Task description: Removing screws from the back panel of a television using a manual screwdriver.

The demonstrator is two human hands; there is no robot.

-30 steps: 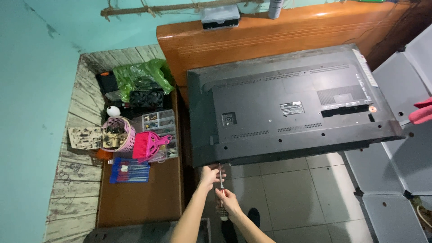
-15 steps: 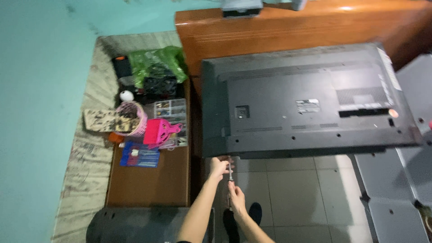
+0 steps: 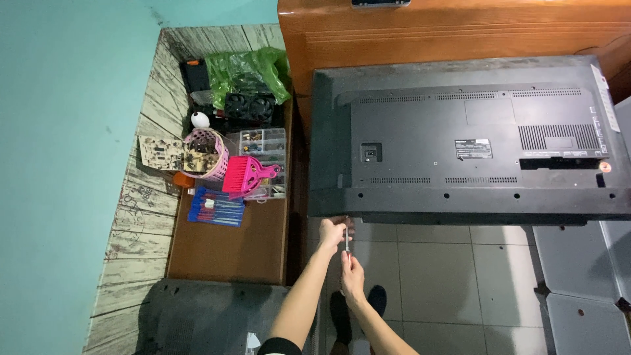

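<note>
Black plastic back cover of a flat-screen TV (image 3: 473, 141) faces up; the set lies across a brown wooden cabinet (image 3: 453, 33) and overhangs the tiled floor (image 3: 447, 276). Both hands sit at its near bottom edge, towards the left corner.

Left hand (image 3: 332, 231): fingers curled, pinching the upper shaft of a thin screwdriver (image 3: 347, 241) right under the TV edge. Tip contact with the TV can't be made out.

Right hand (image 3: 352, 275): closed around the lower end of the same screwdriver, just below the left hand. Tool stands roughly upright between the two.

Left of the TV, a brown counter (image 3: 230, 246) carries clutter:
- pink basket (image 3: 209, 150) with a circuit board (image 3: 169, 152) leaning at it
- pink brush (image 3: 246, 176) lying on a clear compartment box of small parts (image 3: 263, 141)
- blue-handled tools in a pack (image 3: 215, 208), near the brush
- green plastic bag (image 3: 250, 69) at the far end, black fan unit (image 3: 248, 106) just in front of it

Grey panels (image 3: 578, 289) lie on the floor to the right. Dark shoes (image 3: 376, 299) show under the forearms.
</note>
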